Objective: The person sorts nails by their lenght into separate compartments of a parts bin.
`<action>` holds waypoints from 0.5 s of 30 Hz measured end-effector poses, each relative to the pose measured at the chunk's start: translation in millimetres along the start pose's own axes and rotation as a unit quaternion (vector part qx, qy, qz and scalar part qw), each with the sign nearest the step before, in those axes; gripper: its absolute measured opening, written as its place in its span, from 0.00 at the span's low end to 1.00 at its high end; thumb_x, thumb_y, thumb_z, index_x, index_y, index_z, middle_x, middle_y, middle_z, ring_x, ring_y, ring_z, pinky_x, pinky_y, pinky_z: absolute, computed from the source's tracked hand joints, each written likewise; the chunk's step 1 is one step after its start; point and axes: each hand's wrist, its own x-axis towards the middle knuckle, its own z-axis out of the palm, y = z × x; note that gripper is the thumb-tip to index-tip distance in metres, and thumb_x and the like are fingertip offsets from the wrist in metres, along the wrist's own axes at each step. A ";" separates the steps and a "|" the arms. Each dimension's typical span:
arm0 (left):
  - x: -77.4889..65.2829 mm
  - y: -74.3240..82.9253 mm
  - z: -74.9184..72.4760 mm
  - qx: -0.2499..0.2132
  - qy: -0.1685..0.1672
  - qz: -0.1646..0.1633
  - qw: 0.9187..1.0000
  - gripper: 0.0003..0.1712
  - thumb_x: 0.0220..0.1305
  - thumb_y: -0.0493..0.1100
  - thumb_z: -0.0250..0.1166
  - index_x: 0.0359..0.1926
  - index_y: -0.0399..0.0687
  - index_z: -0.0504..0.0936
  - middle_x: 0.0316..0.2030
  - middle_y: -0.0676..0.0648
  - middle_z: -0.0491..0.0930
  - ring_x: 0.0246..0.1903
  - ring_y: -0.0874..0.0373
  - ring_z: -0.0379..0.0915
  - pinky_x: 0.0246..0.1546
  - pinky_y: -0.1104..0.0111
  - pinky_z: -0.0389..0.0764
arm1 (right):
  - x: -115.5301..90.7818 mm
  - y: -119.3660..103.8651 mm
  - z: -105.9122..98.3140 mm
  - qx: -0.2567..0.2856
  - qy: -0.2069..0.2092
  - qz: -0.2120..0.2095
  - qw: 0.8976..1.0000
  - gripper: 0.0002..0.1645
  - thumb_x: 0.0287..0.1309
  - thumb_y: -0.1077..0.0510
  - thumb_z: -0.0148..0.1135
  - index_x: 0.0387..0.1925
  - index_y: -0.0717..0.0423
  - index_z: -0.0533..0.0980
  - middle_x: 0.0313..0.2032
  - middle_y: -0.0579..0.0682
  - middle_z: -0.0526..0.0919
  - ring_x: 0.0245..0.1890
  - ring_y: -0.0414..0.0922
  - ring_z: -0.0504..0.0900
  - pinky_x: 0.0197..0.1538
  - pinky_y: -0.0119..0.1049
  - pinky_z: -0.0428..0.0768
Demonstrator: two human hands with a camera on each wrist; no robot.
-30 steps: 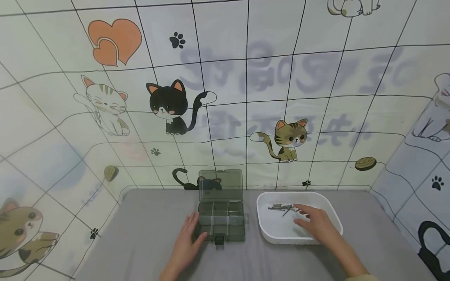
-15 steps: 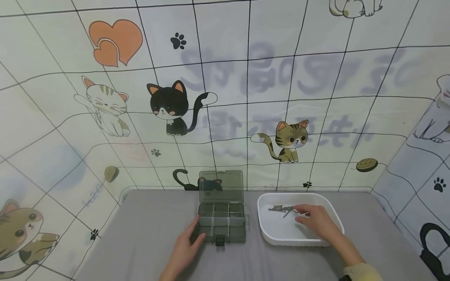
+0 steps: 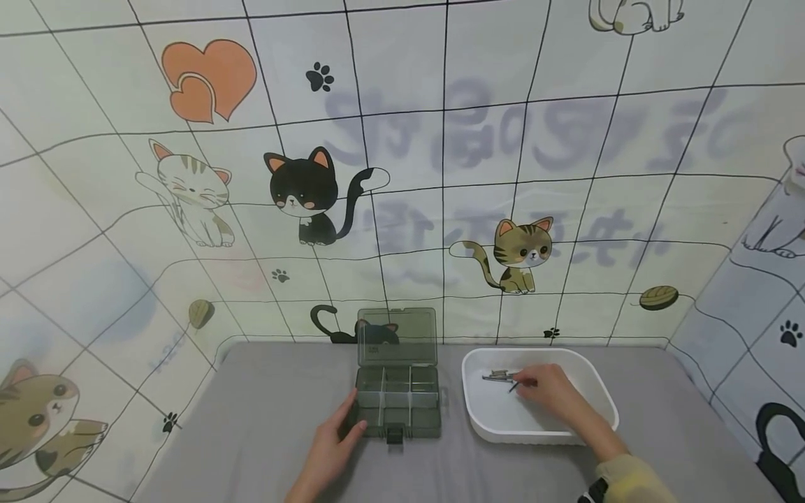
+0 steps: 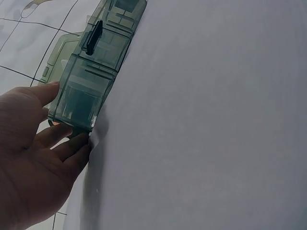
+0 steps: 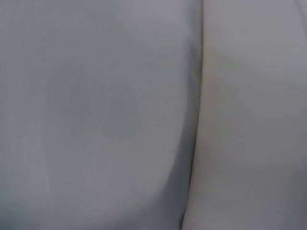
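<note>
A translucent grey-green compartment box (image 3: 425,423) stands on the grey cloth, its lid (image 3: 397,337) raised at the back and its dark latch (image 3: 394,434) facing front. My left hand (image 3: 328,441) rests against the box's left end; in the left wrist view its thumb is at the upper edge and the fingers (image 4: 72,146) lie along the side lower down. To the right is a white tray (image 3: 534,437) with several thin metal pieces (image 3: 497,376), like screws or nails. My right hand (image 3: 548,391) reaches inside, thumb and fingertips together at these pieces; I cannot tell whether one is pinched.
Grey cloth (image 3: 270,398) covers the table. Behind and at the sides hang white gridded sheets (image 3: 409,154) printed with cats. The right wrist view shows only blurred pale surfaces, with no fingers. A gap separates box and tray.
My right hand has moved left over the metal pieces, and its thumb and fingers, apart before, have come together. My left hand stays at the box with its fingers slightly lower along the side.
</note>
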 end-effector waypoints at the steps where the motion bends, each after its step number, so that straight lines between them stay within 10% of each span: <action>1: -0.2 -0.3 -0.1 -0.004 0.001 -0.002 1.000 0.33 0.63 0.45 0.64 0.68 0.49 0.66 0.63 0.43 0.68 0.62 0.47 0.62 0.62 0.51 0.64 | 1.7 -1.0 0.8 -0.010 0.003 -0.003 1.000 0.11 0.45 0.66 0.70 0.35 0.59 0.85 0.32 0.48 0.85 0.33 0.45 0.81 0.39 0.41 0.81; 15: -0.8 -2.0 -0.7 -0.010 0.003 -0.021 1.000 0.33 0.63 0.49 0.64 0.68 0.52 0.67 0.63 0.45 0.69 0.62 0.50 0.63 0.62 0.53 0.65 | 21.6 -8.5 12.1 -0.055 -0.025 0.017 0.998 0.05 0.46 0.64 0.71 0.28 0.55 0.84 0.26 0.43 0.82 0.30 0.41 0.77 0.36 0.39 0.77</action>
